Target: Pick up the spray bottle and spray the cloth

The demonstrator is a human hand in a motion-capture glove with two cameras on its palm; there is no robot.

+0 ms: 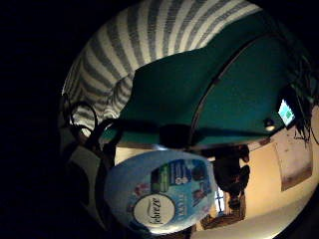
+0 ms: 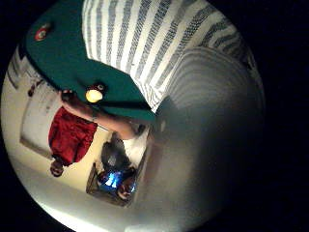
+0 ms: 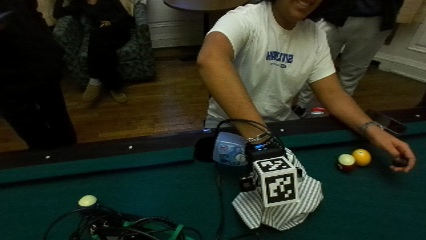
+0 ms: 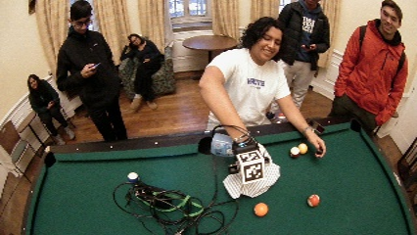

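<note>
Spray bottle labelled "febreze", over striped cloth, green table

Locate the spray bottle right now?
In the outside view the spray bottle is at the gloved right hand, lying sideways just above the striped cloth on the green table, near the rail.

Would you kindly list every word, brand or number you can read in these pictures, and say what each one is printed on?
"febreze": on the white oval of the spray bottle label, in the little finger side palm view.
The smaller print on that label is too blurred to read.
The blue lettering on the person's white T-shirt is too blurred to read.
The billiard balls show no readable numbers.
</note>
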